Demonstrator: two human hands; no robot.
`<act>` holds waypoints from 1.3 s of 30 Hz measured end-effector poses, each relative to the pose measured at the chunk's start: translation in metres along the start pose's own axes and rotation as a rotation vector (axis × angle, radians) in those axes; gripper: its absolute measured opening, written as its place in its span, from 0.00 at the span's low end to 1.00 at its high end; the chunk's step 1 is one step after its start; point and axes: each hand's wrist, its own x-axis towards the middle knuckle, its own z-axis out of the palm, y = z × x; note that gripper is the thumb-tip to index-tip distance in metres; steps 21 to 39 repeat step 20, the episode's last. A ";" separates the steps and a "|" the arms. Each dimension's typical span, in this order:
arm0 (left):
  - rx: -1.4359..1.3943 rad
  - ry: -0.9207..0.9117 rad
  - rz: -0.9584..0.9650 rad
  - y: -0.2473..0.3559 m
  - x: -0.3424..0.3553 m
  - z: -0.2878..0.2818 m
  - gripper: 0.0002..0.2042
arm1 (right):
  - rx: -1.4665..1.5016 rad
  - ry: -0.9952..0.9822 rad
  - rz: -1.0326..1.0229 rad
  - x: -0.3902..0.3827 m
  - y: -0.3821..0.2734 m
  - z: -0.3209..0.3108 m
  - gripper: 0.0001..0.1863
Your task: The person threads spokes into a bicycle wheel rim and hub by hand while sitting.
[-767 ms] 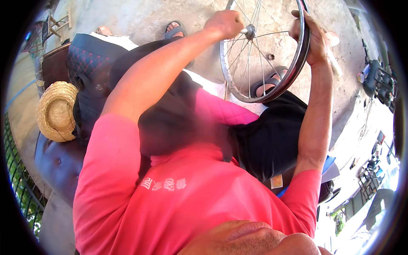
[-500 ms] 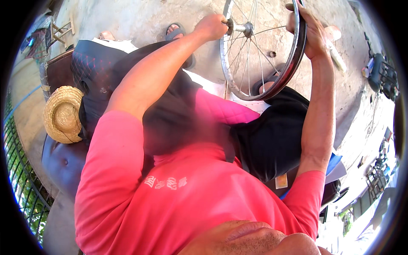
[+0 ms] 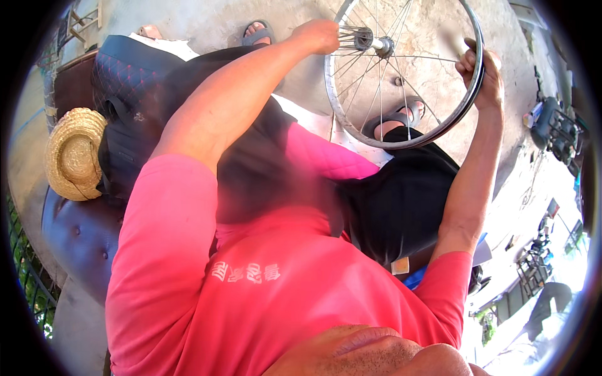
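A spoked bicycle wheel rim (image 3: 342,113) without a visible tyre is held up beyond my lap, its hub (image 3: 384,47) facing up. My left hand (image 3: 318,36) is closed at the wheel's left side around a bunch of thin spokes (image 3: 348,39), which run from the hub's nearer flange. Other spokes reach from the hub to the rim. At the right side, my right hand (image 3: 488,78) wraps around the rim, fingertips curled inside it. Part of that hand is hidden behind the rim.
A straw hat (image 3: 74,153) lies at the left on a dark padded seat (image 3: 81,232). Sandalled feet (image 3: 411,113) stand on the concrete floor (image 3: 301,75) under and beside the wheel. Dark equipment (image 3: 558,128) stands at the far right; a wooden stool (image 3: 84,22) is at the upper left.
The wheel has shifted right and tilted flatter, my right hand moving with it. My left hand has drawn away from the hub, and the bunched spokes now show between them.
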 end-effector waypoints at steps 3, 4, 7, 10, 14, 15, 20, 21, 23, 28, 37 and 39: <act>-0.043 -0.074 -0.019 0.024 -0.003 -0.016 0.14 | 0.164 -0.218 0.065 0.004 0.002 -0.045 0.26; -0.055 -0.068 -0.024 0.025 -0.003 -0.019 0.14 | 0.144 -0.095 0.026 -0.006 0.001 -0.023 0.23; -0.088 -0.047 -0.047 0.029 -0.005 -0.024 0.12 | 0.206 -0.249 0.050 0.003 0.002 -0.035 0.23; -0.092 -0.029 -0.074 0.035 -0.007 -0.023 0.12 | 0.226 -0.252 0.047 0.005 0.002 -0.033 0.23; -0.048 -0.046 -0.059 0.039 -0.010 -0.021 0.13 | 0.217 -0.267 0.047 0.005 0.000 -0.034 0.24; -0.037 -0.054 -0.056 0.040 -0.010 -0.020 0.14 | 0.209 -0.262 0.048 0.005 0.000 -0.035 0.24; -0.039 -0.084 -0.021 0.031 -0.009 -0.004 0.16 | 0.204 -0.258 0.045 0.006 0.002 -0.037 0.25; -0.039 -0.084 -0.021 0.031 -0.009 -0.004 0.16 | 0.204 -0.258 0.045 0.006 0.002 -0.037 0.25; -0.039 -0.084 -0.021 0.031 -0.009 -0.004 0.16 | 0.204 -0.258 0.045 0.006 0.002 -0.037 0.25; -0.039 -0.084 -0.021 0.031 -0.009 -0.004 0.16 | 0.204 -0.258 0.045 0.006 0.002 -0.037 0.25; -0.039 -0.084 -0.021 0.031 -0.009 -0.004 0.16 | 0.204 -0.258 0.045 0.006 0.002 -0.037 0.25; -0.039 -0.084 -0.021 0.031 -0.009 -0.004 0.16 | 0.204 -0.258 0.045 0.006 0.002 -0.037 0.25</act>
